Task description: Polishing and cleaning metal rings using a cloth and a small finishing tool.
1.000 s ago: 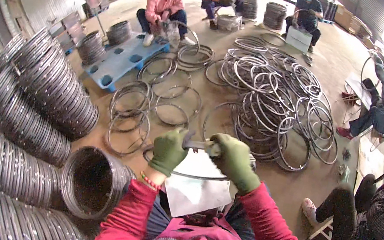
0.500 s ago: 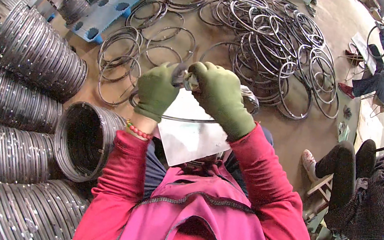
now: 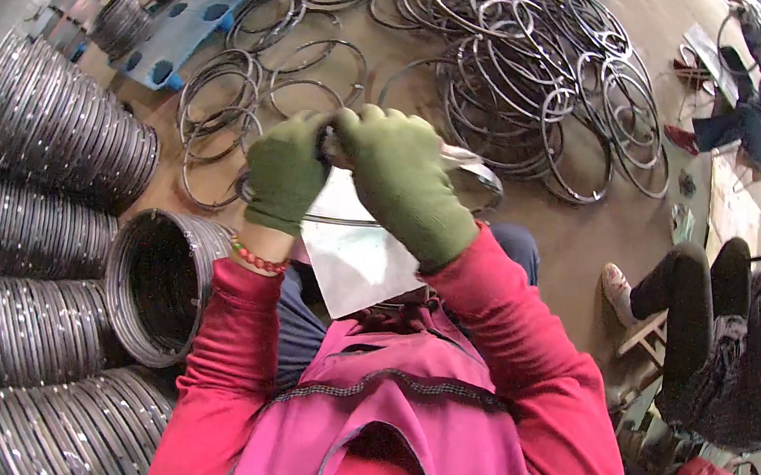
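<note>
In front of me, both gloved hands meet at the far side of a thin dark hoop (image 3: 354,224). My left hand (image 3: 286,174), in a green glove, is closed around the hoop's dark tube. My right hand (image 3: 407,182), also in green, is wrapped over it right beside the left, knuckles up. The spot where they meet is mostly covered by the fingers. A pale strip (image 3: 460,155) and a shiny curved piece (image 3: 480,182) show beyond the right hand; whether they belong to the hoop I cannot tell. Under the hoop, a white sheet (image 3: 357,269) lies over my lap.
Stacked hoops (image 3: 68,120) stand along the left, with an open-ended stack (image 3: 159,286) near my left arm. A loose heap of hoops (image 3: 519,70) spreads ahead. A blue pallet (image 3: 179,28) is far left. A seated person (image 3: 735,347) is at right; others work farther off.
My hands have closed in on each other, and the grey piece visible between them is now covered. The right hand has rolled over the hoop. The whole view has shifted slightly.
</note>
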The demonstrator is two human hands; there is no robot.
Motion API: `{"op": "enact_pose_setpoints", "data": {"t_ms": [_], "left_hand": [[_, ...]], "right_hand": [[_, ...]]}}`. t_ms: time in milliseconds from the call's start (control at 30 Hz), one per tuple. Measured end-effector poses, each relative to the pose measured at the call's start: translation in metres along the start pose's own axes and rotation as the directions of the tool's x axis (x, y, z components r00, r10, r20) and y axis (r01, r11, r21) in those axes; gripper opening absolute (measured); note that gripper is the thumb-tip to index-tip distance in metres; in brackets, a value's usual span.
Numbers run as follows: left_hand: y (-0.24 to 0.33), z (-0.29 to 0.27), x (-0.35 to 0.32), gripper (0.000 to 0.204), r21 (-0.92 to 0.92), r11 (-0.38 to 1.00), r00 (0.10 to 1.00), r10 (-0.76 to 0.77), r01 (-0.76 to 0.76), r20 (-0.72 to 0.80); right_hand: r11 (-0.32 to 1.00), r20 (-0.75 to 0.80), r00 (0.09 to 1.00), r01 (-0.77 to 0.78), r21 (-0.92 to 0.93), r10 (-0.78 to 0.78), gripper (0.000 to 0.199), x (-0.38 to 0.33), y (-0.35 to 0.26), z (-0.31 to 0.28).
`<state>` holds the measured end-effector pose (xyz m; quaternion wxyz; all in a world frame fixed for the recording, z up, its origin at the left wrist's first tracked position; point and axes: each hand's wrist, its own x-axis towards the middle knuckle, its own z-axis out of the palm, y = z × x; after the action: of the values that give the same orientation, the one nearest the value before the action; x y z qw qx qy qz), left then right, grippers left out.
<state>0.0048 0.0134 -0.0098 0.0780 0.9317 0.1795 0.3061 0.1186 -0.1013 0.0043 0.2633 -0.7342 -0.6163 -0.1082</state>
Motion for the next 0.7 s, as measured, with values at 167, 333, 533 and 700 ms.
{"op": "enact_pose_setpoints", "data": {"t_ms": [167, 333, 533, 700], "left_hand": [[-0.051, -0.017, -0.020, 0.032, -0.116, 0.965, 0.972, -0.231, 0.235, 0.048], [-0.106, -0.024, -0.056, 0.030, -0.332, 0.877, 0.918, -0.391, 0.349, -0.069], [-0.121, -0.021, -0.056, 0.036, -0.371, 0.848, 0.917, -0.398, 0.378, 0.025], [-0.077, -0.060, -0.034, 0.075, -0.310, 0.907, 0.889, -0.128, 0.284, 0.440]], "right_hand": [[0.922, -0.024, 0.991, -0.113, 0.370, 0.131, 0.032, -0.020, 0.043, 0.015], [0.367, 0.243, 0.870, -0.414, 0.833, 0.430, 0.038, -0.082, 0.079, 0.060], [0.431, 0.088, 0.921, -0.260, 0.864, 0.379, 0.035, -0.073, 0.088, 0.031], [0.803, 0.041, 0.961, -0.250, 0.541, 0.272, 0.033, -0.049, 0.087, -0.035]]}}
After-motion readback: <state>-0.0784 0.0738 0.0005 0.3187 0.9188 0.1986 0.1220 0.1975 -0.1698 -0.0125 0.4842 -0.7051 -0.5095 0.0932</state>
